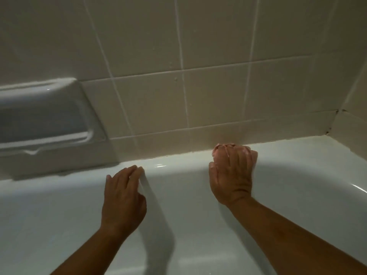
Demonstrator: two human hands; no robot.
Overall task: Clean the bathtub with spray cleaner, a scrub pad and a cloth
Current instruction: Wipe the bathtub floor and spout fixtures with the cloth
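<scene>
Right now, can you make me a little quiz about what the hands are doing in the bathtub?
1. True or false: the left hand holds a spray bottle.
2. Pick one: what colour is the cloth that the right hand holds against the bathtub rim? A blue, B pink, C green.
3. Fill the gap: the soap dish is set into the tiled ____.

Key: 1 false, it lies flat on the tub with straight fingers. 2 B. 3 wall.

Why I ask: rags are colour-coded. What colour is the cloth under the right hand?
Pink cloth, head view, under the right hand.
</scene>
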